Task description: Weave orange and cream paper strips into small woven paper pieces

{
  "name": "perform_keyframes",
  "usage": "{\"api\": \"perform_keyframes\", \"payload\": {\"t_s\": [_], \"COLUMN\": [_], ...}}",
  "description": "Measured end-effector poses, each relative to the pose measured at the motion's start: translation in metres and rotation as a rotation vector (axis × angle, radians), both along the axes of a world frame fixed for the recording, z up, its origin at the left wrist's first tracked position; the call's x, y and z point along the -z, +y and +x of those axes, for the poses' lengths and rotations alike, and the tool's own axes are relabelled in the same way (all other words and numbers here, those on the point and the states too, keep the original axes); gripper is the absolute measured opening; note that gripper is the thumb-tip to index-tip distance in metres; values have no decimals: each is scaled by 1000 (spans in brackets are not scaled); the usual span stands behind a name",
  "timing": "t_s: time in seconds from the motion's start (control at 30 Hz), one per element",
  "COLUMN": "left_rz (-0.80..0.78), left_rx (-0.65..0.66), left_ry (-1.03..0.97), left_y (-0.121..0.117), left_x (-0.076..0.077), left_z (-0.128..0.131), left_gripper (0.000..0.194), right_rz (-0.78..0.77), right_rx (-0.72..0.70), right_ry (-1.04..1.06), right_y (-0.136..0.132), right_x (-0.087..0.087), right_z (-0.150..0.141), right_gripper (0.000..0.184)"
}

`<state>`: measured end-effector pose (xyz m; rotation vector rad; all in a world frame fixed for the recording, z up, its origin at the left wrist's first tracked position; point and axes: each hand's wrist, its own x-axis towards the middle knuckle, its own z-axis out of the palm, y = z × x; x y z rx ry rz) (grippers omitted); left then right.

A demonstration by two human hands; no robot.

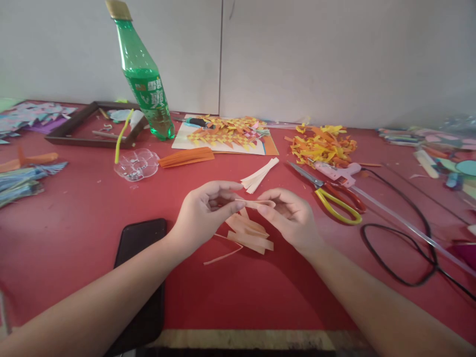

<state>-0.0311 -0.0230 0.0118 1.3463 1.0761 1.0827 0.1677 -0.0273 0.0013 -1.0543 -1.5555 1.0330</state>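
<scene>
Between my two hands, above the red table, is a pale peach paper strip (pixel 256 204), bent into a loop at its right end. My left hand (pixel 210 203) pinches the left end between thumb and fingers. The looped end is pinched by my right hand (pixel 288 213). Several loose peach strips (pixel 251 235) lie on the table just below, with a thin bent strip (pixel 228 255) beside them. Beyond my fingers rests a small fanned stack of cream strips (pixel 259 176).
Scissors (pixel 327 193) and a pink glue gun (pixel 340 173) with a black cord lie right. A phone (pixel 141 277) is under my left forearm. At the back are a green bottle (pixel 148 94), a dark frame (pixel 70 124), a clear dish (pixel 137 164) and orange-yellow paper pieces (pixel 323 144).
</scene>
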Motion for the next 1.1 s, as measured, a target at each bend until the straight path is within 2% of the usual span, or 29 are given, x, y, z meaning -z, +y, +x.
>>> {"api": "perform_keyframes", "payload": {"t_s": [0.33,0.67,0.8,0.93,1.03,1.1], "left_rz": [-82,-190,-223,-216,-111,-44], "left_rx": [-29,-76,-77,-73,-79,-68], "left_ry": [-55,-182,-200,-131,41,153], "left_y": [2,4,4,4,4,4], "left_x": [-5,-6,-5,-3,-2,-1], "left_z": [-1,-3,-2,-2,-3,-4], "left_gripper": [35,32,29,28,26,25], "right_rz": [0,-6,42,55,69,131], "right_rx": [53,80,76,81,78,64], "right_ry": [-21,-7,-54,-138,-217,-323], "right_y": [3,6,9,12,15,18], "right_x": [2,1,1,3,5,5], "right_z": [7,9,9,10,14,18], "right_gripper": [18,15,17,18,16,17]}}
